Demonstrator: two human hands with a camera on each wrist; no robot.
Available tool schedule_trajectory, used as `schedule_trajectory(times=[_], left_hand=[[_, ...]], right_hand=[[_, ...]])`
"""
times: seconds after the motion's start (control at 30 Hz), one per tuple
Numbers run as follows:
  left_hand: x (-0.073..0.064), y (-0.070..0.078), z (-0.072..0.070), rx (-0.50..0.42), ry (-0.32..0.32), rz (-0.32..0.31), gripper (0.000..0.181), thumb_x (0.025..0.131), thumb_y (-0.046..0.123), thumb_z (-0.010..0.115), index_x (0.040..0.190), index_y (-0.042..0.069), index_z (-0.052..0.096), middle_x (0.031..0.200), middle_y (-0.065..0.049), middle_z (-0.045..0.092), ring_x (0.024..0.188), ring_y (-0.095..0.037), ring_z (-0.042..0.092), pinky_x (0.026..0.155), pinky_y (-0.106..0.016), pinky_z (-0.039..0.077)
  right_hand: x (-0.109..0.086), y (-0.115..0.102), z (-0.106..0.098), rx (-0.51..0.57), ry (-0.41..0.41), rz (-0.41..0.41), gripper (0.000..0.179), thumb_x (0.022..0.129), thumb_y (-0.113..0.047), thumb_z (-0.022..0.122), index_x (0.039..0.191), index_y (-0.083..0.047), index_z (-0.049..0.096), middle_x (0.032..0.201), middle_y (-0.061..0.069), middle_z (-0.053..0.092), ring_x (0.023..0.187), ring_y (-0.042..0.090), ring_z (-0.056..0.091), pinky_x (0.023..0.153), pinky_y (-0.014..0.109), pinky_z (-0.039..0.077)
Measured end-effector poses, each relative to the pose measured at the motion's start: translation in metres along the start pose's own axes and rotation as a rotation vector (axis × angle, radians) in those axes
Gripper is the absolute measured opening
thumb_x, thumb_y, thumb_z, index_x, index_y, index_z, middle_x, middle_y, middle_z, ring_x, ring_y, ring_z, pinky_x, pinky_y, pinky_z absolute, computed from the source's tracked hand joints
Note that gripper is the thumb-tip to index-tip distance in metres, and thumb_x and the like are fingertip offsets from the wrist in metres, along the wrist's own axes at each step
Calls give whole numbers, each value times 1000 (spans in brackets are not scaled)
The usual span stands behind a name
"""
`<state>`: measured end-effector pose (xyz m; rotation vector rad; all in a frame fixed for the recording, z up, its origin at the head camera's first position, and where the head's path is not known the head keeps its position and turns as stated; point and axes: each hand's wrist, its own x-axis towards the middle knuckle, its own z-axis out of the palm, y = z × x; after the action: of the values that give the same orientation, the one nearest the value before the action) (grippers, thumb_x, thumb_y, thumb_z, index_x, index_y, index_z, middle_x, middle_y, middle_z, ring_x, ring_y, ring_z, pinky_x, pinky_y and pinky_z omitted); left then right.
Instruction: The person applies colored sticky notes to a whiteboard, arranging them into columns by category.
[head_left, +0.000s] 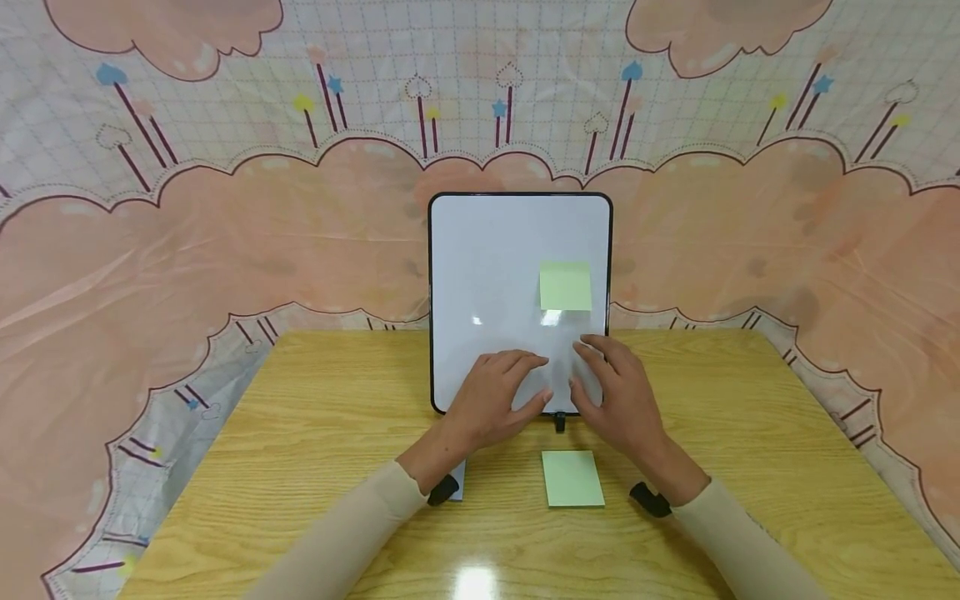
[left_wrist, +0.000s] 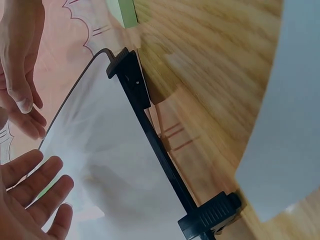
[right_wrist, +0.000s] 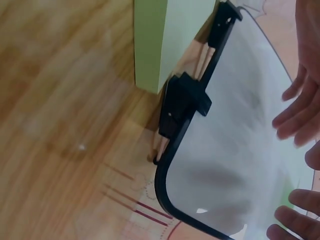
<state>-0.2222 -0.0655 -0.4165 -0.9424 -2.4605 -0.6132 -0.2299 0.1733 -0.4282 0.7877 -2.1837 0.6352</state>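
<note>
Board (head_left: 487, 267), black-framed, with one green note (head_left: 566, 286) at two o'clock.
Left hand (head_left: 495, 396), between six and seven o'clock of board centre, and right hand (head_left: 621, 396), at four: both with fingers loosely bent, thumbs apart, holding nothing; contact with board hard to judge. Green pad (head_left: 573, 479) on table (head_left: 322, 417), near board's lower edge, between five and six o'clock.

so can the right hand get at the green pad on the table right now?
Probably yes: the right hand holds nothing, and the green pad lies uncovered on the table, with no visible obstacle between them.
</note>
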Motion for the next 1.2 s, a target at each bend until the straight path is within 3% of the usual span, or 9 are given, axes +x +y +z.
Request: schedule_trajectory(times=[0.3, 0.6, 1.2], left_hand=[[-7, 0, 2, -14, -22, 3, 43, 106, 43, 64, 137, 13, 68, 135, 0, 69, 128, -20, 64, 106, -46, 50], [-16, 9, 1, -11, -56, 8, 45, 104, 45, 66, 136, 13, 69, 132, 1, 70, 125, -18, 65, 104, -44, 50], [-33, 27, 3, -24, -143, -25, 48, 104, 48, 64, 138, 15, 67, 134, 3, 68, 127, -16, 63, 106, -46, 49]], right_hand=[[-3, -5, 1, 29, -11, 8, 45, 91, -14, 77, 132, 2, 70, 137, 19, 64, 124, 40, 60, 101, 60, 49], [-9, -9, -1, 81, -17, -11, 46, 90, -12, 76, 133, 3, 69, 136, 20, 64, 121, 40, 61, 97, 57, 51], [-26, -16, -11, 84, -91, 30, 47, 91, -14, 80, 134, 2, 69, 138, 17, 64, 125, 37, 60, 100, 56, 51]])
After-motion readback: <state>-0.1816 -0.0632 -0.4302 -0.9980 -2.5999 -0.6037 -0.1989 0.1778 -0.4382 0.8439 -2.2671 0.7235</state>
